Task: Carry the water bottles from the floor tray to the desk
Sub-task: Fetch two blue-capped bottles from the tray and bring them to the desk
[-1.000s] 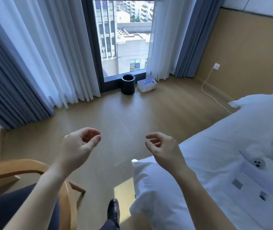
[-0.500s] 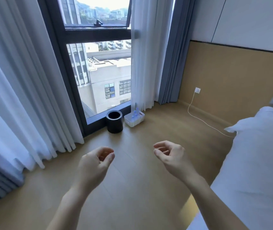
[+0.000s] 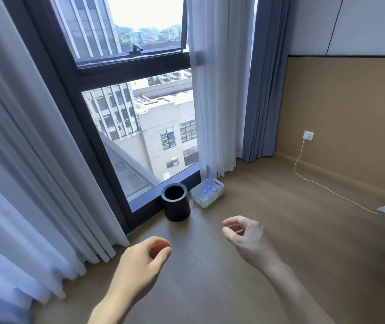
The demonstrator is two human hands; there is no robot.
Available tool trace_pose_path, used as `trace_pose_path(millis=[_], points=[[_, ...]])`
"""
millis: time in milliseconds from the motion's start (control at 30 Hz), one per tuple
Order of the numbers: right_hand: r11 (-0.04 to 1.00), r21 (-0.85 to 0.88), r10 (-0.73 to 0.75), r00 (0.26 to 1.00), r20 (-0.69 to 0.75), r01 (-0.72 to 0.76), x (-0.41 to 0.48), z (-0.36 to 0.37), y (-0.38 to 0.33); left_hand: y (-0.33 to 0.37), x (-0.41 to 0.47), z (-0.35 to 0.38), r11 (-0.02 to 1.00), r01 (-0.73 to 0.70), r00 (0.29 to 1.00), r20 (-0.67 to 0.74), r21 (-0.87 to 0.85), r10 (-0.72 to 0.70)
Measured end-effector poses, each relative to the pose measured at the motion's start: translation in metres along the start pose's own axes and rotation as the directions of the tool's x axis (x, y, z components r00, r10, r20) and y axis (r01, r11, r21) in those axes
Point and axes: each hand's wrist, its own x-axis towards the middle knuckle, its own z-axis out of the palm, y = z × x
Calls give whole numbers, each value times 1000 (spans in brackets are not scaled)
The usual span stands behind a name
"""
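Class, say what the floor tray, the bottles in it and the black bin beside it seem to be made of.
Tray: probably white matt plastic, with thin even walls.
Bottles: likely clear plastic, see-through with a bluish tint.
Bin: black, dull finish; plastic or coated metal, unclear.

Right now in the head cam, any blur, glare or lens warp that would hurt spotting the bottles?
Head view: wide-angle warp bows the dark window frame; sky overexposed; pale curtain at left edge soft. The small clear water bottles in the white floor tray are tiny, count unclear. Both hands, left and right, sharp, empty.
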Motion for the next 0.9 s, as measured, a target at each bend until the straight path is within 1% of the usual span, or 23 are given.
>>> trace_pose_path(millis=[133, 300, 533, 700, 900], points=[[998, 52, 18, 999, -35, -16, 106, -26, -2, 25, 102, -5, 999, 9, 999, -39, 43, -7], [1000, -7, 20, 1000, -22, -20, 213, -54, -3, 42, 219, 8, 997, 53, 993, -101, -50, -58], [994, -98, 58, 998, 34, -55, 338, -50, 8, 36, 365, 65, 991, 78, 997, 31, -109, -75], [982, -158, 102, 995, -11, -102, 456, -42, 11, 26, 503, 89, 987, 62, 997, 57, -151, -53], [964, -214, 141, 986, -92, -158, 598, -46, -10, 31, 668, 93, 992, 46, 992, 122, -113, -32]])
